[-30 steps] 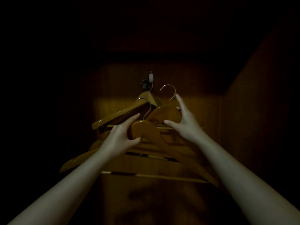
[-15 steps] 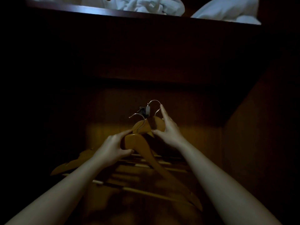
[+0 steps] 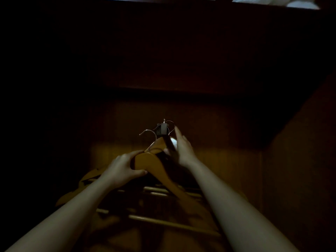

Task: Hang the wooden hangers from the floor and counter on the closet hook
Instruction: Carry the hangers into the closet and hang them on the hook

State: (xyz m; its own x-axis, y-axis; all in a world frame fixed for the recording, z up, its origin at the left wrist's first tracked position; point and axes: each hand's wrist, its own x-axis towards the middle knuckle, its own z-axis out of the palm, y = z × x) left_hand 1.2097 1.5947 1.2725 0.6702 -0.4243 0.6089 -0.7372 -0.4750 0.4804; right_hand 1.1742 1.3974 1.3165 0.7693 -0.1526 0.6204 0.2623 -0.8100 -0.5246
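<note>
Inside a dark closet, my left hand (image 3: 123,170) grips the neck of a wooden hanger (image 3: 154,166) whose metal hook (image 3: 148,132) stands free, left of the closet hook (image 3: 162,129). My right hand (image 3: 181,148) holds a second hanger, mostly hidden behind it; its wire hook (image 3: 171,122) sits at the closet hook. Another wooden hanger (image 3: 158,142) hangs under the closet hook. Whether the second hanger's wire rests on the hook I cannot tell.
Wooden closet back wall (image 3: 227,170) and right side wall (image 3: 300,179) enclose the space. A dark shelf (image 3: 181,42) runs overhead with white linen (image 3: 272,1) on top. Hanger bars (image 3: 163,221) stretch below my arms.
My right hand has lifted its hanger so its wire hook reaches the closet hook. The view tilted down a little, and the shelf with linen slid toward the top edge.
</note>
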